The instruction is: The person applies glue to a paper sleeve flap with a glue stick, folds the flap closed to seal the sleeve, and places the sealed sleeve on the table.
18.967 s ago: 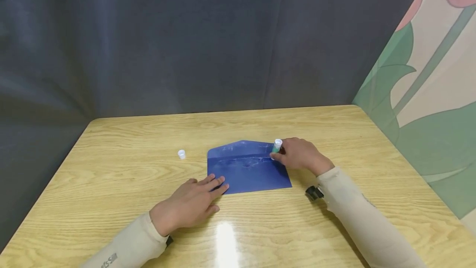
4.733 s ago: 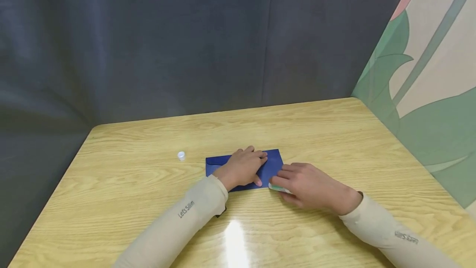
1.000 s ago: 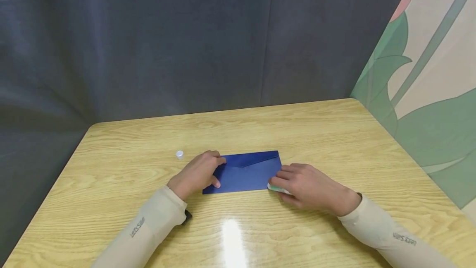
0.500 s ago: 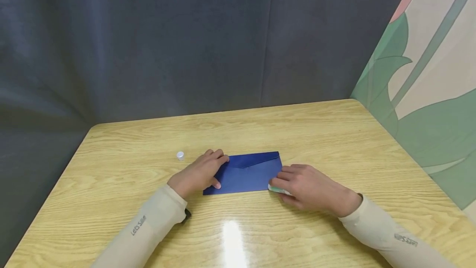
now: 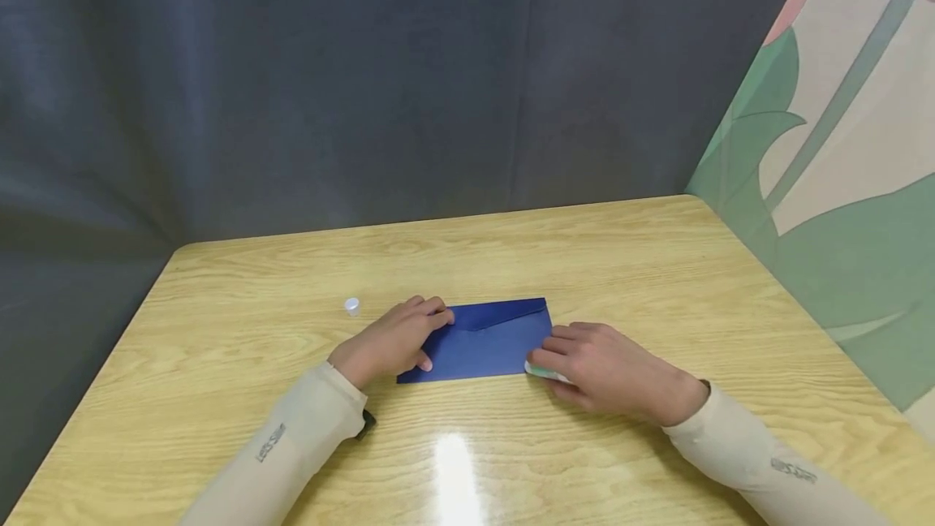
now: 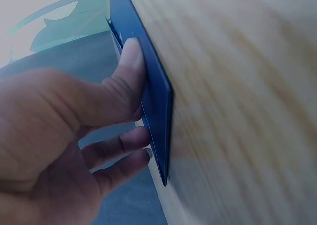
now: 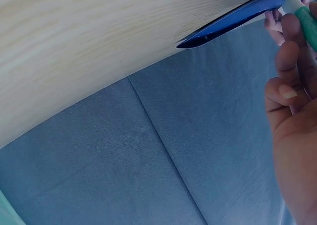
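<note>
A blue envelope lies on the wooden table, its pointed flap folded down toward me. My left hand rests on the envelope's left end. In the left wrist view its thumb presses on the paper, and the other fingers touch near the far edge. My right hand holds a green and white glue stick at the envelope's lower right corner. Most of the tube is hidden by the fingers in the head view; its white end shows in the right wrist view.
A small white cap sits on the table to the left of the envelope. Behind the table hangs a dark curtain. A wall with painted flowers runs along the right side.
The flap, open at first with whitish marks, is now folded down. My left hand has gone from the envelope's middle to its left end. The right hand with the glue stick came nearer me.
</note>
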Tool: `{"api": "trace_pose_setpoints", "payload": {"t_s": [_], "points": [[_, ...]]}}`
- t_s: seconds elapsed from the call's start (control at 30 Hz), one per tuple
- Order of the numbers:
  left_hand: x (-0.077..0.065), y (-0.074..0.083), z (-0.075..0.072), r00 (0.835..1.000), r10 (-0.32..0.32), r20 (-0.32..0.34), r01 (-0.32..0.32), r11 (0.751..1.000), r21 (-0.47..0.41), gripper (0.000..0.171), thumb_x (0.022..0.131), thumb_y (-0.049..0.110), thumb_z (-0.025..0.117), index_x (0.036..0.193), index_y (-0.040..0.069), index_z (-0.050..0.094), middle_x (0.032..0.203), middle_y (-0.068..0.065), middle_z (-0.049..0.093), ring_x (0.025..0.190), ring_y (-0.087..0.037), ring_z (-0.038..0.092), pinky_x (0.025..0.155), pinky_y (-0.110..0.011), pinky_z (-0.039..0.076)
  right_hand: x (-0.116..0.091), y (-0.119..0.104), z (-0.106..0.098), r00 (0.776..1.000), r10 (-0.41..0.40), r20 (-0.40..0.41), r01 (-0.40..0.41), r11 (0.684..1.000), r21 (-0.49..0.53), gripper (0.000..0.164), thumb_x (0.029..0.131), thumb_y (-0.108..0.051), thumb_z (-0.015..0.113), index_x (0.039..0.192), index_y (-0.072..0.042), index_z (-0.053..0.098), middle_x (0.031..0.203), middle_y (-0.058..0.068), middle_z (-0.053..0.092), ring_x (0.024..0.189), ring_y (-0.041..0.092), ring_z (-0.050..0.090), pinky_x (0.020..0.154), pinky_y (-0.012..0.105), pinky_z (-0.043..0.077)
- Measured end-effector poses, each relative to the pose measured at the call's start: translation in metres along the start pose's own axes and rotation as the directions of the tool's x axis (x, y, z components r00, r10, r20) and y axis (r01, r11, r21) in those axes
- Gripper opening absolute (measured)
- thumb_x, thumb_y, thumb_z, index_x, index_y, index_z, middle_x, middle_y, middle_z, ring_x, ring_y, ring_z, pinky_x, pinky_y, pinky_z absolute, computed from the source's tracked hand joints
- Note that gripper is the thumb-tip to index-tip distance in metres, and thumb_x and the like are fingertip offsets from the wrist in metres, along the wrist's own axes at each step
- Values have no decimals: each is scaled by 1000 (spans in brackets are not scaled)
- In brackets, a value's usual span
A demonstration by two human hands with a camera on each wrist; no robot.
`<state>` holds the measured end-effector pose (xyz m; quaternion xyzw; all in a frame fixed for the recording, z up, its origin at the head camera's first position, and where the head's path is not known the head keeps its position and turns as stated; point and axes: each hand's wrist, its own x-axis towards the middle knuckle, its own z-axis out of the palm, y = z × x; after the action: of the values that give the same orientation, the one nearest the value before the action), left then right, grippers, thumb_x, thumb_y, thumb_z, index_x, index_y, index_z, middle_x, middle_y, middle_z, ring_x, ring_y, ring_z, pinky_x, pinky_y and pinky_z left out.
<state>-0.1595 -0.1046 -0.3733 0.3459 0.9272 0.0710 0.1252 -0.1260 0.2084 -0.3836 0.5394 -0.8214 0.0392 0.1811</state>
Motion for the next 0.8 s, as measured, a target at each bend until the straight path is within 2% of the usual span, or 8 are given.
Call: {"api": "trace_pose_setpoints", "payload": {"t_s": [0.13, 0.23, 0.4, 0.5, 0.63, 0.8], "points": [[0, 1, 0, 1000, 8, -7, -8, 1000, 9, 59, 86, 24, 77, 140, 11, 57, 136, -5, 54, 120, -20, 48, 107, -37, 44, 1, 0, 0, 1000, -4, 4, 4, 1000, -1, 24, 83, -22, 77, 102, -20, 63, 85, -12, 63, 76, 7, 55, 69, 25, 52], [-1, 2, -1, 1000, 9, -5, -9, 1000, 0, 58, 85, 22, 78, 139, 12, 58, 139, -5, 53, 122, -22, 49, 107, -37, 44, 1, 0, -1, 1000, -1, 17, 1, 1000, -2, 24, 84, -23, 76, 103, -20, 62, 85, -12, 63, 76, 7, 55, 69, 26, 52], [4, 2, -3, 1000, 7, 22, -8, 1000, 20, 72, 83, 20, 81, 147, 13, 50, 149, -5, 47, 130, -26, 48, 112, -40, 41, 1, 0, -2, 999, 16, 35, -15, 1000, -1, 23, 84, -25, 76, 104, -21, 63, 86, -12, 64, 77, 7, 56, 70, 26, 53], [10, 2, -5, 998, 6, 61, -9, 999, 41, 80, 81, 20, 83, 150, 13, 44, 150, -3, 45, 129, -24, 49, 112, -38, 42, 1, -1, -2, 999, 19, 41, -19, 1000, -1, 23, 85, -26, 76, 104, -21, 64, 87, -11, 65, 77, 7, 57, 70, 26, 53], [15, 2, -7, 995, 14, 102, -17, 1000, 23, 82, 80, 17, 84, 151, 15, 43, 147, -2, 44, 128, -22, 53, 109, -37, 45, 0, -2, 0, 999, 24, 46, -23, 1000, -8, 23, 85, -27, 76, 104, -21, 63, 86, -12, 65, 76, 7, 56, 69, 26, 53], [14, 2, -6, 996, 53, 74, -57, 997, 47, 76, 80, 20, 84, 147, 13, 49, 143, -3, 48, 126, -22, 52, 109, -37, 45, -1, -1, -1, 998, 28, 50, -28, 1000, -11, 23, 86, -27, 75, 104, -21, 62, 86, -12, 64, 77, 7, 56, 70, 27, 53]]}}
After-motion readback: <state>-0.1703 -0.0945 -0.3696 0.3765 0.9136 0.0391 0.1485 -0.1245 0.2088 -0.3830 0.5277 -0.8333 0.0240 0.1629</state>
